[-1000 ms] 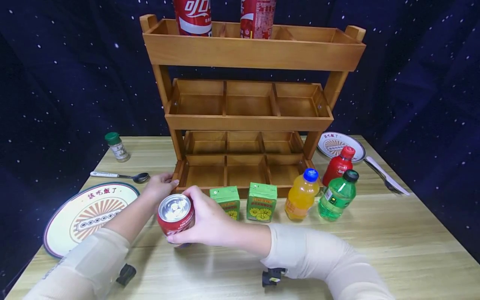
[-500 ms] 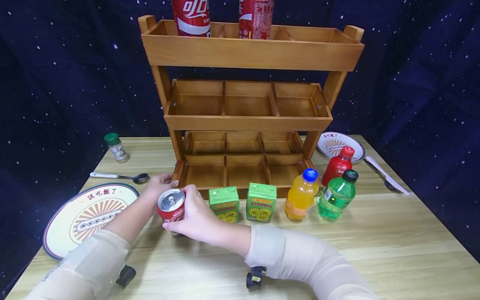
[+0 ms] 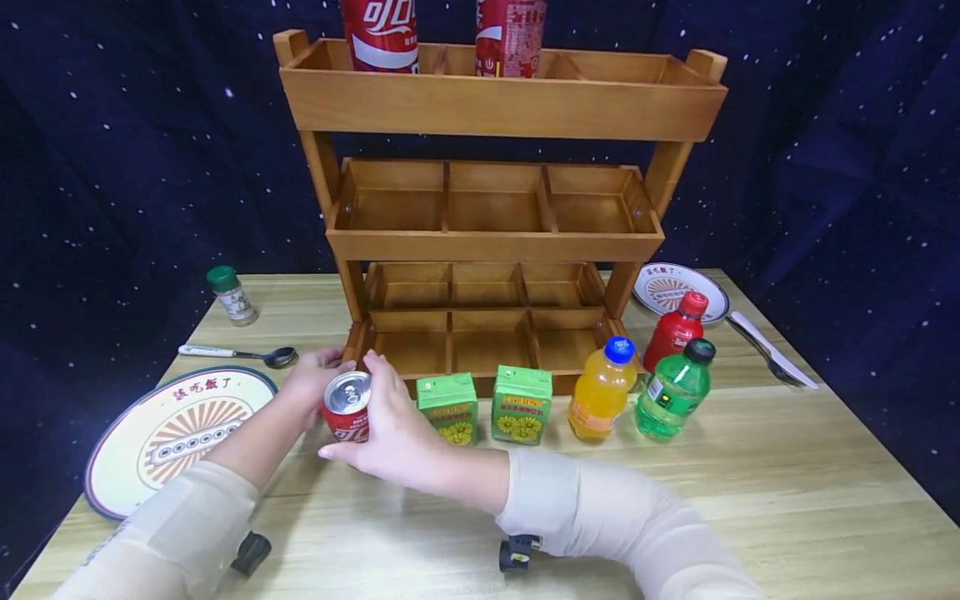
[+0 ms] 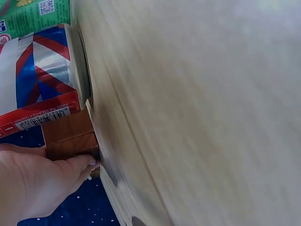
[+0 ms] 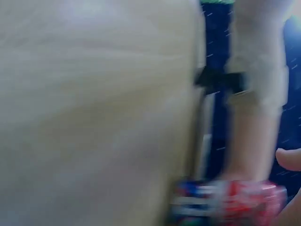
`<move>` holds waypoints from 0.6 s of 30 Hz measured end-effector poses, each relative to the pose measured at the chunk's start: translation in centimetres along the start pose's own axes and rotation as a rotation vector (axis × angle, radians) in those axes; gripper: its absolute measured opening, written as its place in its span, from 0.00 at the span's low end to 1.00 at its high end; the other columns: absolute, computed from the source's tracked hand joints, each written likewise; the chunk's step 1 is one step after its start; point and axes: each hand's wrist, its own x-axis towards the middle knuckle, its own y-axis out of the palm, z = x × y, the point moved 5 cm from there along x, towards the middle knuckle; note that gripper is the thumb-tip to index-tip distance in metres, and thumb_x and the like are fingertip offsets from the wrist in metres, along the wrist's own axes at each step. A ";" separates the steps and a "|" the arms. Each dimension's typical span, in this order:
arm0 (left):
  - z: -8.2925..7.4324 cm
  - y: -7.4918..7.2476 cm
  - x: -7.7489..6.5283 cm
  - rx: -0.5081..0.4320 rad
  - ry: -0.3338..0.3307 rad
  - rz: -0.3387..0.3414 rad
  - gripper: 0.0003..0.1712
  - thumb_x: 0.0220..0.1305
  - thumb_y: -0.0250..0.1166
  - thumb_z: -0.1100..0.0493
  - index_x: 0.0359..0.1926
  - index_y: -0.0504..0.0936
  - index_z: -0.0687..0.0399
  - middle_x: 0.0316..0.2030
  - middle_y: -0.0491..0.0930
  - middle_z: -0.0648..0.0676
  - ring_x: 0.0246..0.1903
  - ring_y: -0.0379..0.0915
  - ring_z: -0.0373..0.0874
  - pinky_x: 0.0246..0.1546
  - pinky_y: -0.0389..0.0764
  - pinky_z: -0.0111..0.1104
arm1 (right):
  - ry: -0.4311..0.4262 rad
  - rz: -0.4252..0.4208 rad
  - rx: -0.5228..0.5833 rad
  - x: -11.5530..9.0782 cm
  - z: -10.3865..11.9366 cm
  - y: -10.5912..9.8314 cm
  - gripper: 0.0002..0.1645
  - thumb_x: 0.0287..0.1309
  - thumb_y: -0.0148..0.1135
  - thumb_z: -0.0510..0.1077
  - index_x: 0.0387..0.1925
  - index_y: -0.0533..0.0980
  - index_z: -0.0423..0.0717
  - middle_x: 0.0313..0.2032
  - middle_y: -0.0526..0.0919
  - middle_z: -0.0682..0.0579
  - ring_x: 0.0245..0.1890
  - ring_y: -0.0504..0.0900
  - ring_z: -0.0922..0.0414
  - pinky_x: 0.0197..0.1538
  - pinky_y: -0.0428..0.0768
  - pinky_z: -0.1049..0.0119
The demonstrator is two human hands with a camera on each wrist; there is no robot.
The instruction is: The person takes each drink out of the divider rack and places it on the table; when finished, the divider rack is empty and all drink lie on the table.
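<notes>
Soda can (image 3: 347, 408) stands upright on the worktop (image 3: 420, 542), left of centre, just before the front left corner of the wooden rack (image 3: 502, 104). Toward the worktop's left edge lies a plate (image 3: 123, 462), with a green-capped jar (image 3: 235, 302) behind it, its contents too small to name. The left hand (image 3: 310, 385) grasps the rack's end at that corner. The right hand (image 3: 405, 437) looks released, thumb off the can and fingers along its right side; blur hides whether they touch. Judging by that pose, good setting-down means keeping the base flat and drawing the fingers straight back, clear of the nearest green carton (image 3: 447, 408). The rack's top tray bears red cans (image 3: 381, 37) in its left and middle compartments. Farther right stand a second carton (image 3: 522, 407), a bottle of orange drink (image 3: 602, 392), a red bottle (image 3: 671, 337), contents hidden, and a green bottle (image 3: 671, 400) holding liquid.
</notes>
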 end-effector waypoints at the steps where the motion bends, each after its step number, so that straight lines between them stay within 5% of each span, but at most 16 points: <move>1: -0.1 -0.1 0.0 0.015 0.006 -0.002 0.32 0.64 0.50 0.65 0.64 0.47 0.75 0.62 0.52 0.72 0.61 0.51 0.61 0.59 0.60 0.43 | -0.032 0.004 0.012 -0.1 0.9 -1.1 0.61 0.40 0.69 0.58 0.66 0.44 0.44 0.64 0.54 0.46 0.60 0.59 0.58 0.60 0.62 0.67; 5: 0.1 -0.2 -0.1 0.006 -0.020 0.000 0.33 0.64 0.50 0.65 0.65 0.46 0.72 0.62 0.51 0.71 0.60 0.51 0.62 0.58 0.62 0.45 | -0.142 -0.029 0.111 0.1 6.0 -8.5 0.56 0.42 0.68 0.58 0.66 0.47 0.46 0.65 0.54 0.51 0.61 0.55 0.64 0.62 0.57 0.71; 10: 0.4 -0.1 -0.1 0.025 -0.052 -0.003 0.35 0.64 0.52 0.64 0.65 0.45 0.70 0.64 0.48 0.70 0.62 0.47 0.62 0.59 0.59 0.45 | -0.216 -0.287 0.157 2.6 12.1 -21.1 0.48 0.46 0.68 0.47 0.63 0.52 0.40 0.63 0.59 0.52 0.60 0.55 0.69 0.59 0.52 0.83; 14: 0.3 -0.2 -0.2 0.055 -0.053 -0.017 0.35 0.64 0.52 0.63 0.65 0.46 0.70 0.63 0.48 0.70 0.62 0.47 0.62 0.60 0.57 0.46 | -0.162 -0.491 -0.007 6.9 11.9 -28.2 0.46 0.49 0.65 0.50 0.64 0.51 0.45 0.61 0.60 0.54 0.59 0.57 0.68 0.56 0.56 0.85; 18: 0.0 -0.1 -0.2 0.036 -0.049 -0.013 0.35 0.64 0.51 0.64 0.65 0.44 0.70 0.64 0.46 0.70 0.62 0.46 0.62 0.60 0.56 0.46 | -0.026 -0.539 -0.154 11.3 9.0 -31.8 0.44 0.51 0.60 0.57 0.65 0.52 0.54 0.60 0.60 0.56 0.59 0.58 0.66 0.57 0.59 0.82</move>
